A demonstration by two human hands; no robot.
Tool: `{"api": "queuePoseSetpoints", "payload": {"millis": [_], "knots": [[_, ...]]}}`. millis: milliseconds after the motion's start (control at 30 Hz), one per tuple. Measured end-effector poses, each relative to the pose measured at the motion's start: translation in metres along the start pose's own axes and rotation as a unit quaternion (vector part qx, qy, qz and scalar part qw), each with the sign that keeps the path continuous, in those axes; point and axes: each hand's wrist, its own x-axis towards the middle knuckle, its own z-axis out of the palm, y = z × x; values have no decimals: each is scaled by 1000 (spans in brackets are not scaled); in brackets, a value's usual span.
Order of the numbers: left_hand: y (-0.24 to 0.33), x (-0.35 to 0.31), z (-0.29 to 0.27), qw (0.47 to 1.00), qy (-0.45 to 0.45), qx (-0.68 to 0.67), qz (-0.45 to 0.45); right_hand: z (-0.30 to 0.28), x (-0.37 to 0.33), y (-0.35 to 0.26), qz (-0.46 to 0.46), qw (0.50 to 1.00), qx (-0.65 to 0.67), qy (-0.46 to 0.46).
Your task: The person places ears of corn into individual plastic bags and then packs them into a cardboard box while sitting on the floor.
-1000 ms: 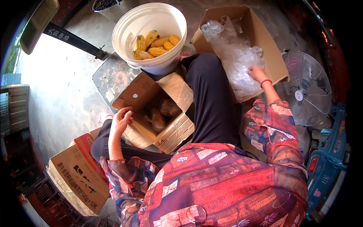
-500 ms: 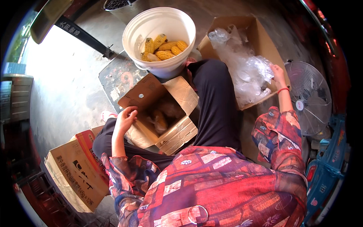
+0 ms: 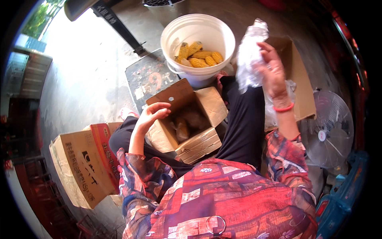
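Observation:
A crumpled clear plastic bag is lifted in my right hand, whose fingers close on its edge above the large open cardboard box. More clear plastic lies in that box, partly behind my wrist. My left hand holds nothing, its fingers stretched out and loosely bent over the left side of a smaller open cardboard box between my legs. Bagged corn lies inside the smaller box, in shadow. Beyond it stands a white bucket with several yellow corn cobs at its bottom.
A floor fan stands at the right, above a blue case-like object. To the left lies a brown and red carton. A worn dark plate is under the bucket, and a metal pail with dark contents is behind.
My right hand has raised a plastic bag out of the large box and moved it left, toward the bucket. My left hand has lifted slightly off the smaller box's edge. The view has shifted.

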Motion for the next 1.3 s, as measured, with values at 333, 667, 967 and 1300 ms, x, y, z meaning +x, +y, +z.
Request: {"api": "queuePoseSetpoints", "payload": {"millis": [333,667,967,1300], "knots": [[-11,2,16,988,-110,-106,17,140,-48,87,256,890,59,-373],[-18,10,-9,933,103,-287,190,114,-33,114,243,941,36,-231],[-20,10,-6,977,25,-156,141,118,-35,105,244,918,40,-310],[-20,12,10,996,-52,4,-76,128,-51,142,83,911,-74,-397]]}}
